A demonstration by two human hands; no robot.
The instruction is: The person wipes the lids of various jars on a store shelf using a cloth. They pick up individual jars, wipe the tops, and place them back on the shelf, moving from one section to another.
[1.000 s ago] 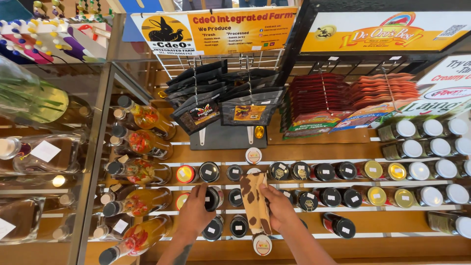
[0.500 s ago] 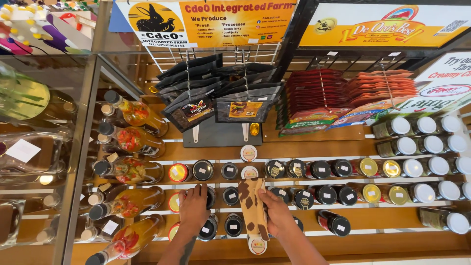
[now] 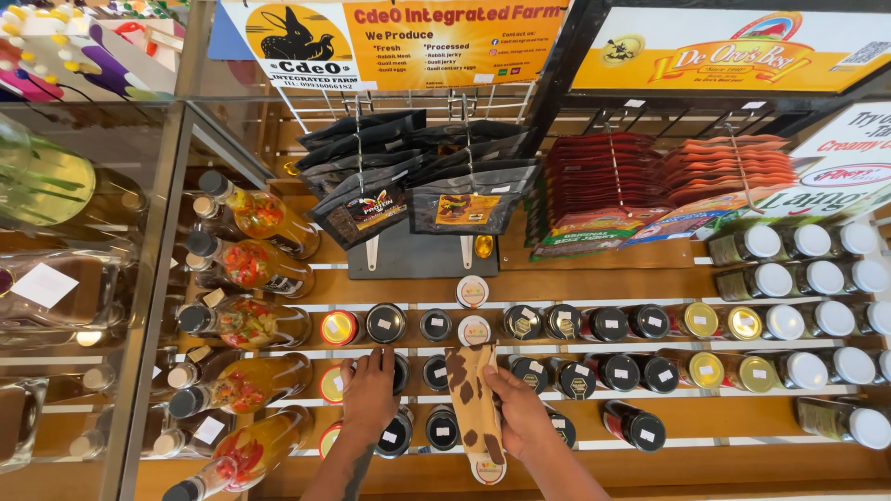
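Note:
My right hand (image 3: 520, 413) grips a tan cloth with brown patches (image 3: 475, 394), which drapes down over a white-lidded jar (image 3: 486, 469) on the lower shelf step. My left hand (image 3: 369, 390) rests palm down on black-lidded jars (image 3: 397, 432) in the left part of the wooden stepped shelf (image 3: 724, 417), its fingers spread near a red-and-yellow-lidded jar (image 3: 334, 382). Rows of small jars with black, gold and white lids run across the steps to the right.
Tall bottles of orange sauce (image 3: 246, 325) stand at the left beside a glass case (image 3: 56, 288). Black snack pouches (image 3: 418, 190) and red packets (image 3: 603, 186) hang on pegs above. White-lidded jars (image 3: 807, 274) fill the right. Printed signs run along the top.
The view has tilted slightly so the shelf sits lower left. My left hand has slid a little to the left over the jars. My right hand still holds the cloth.

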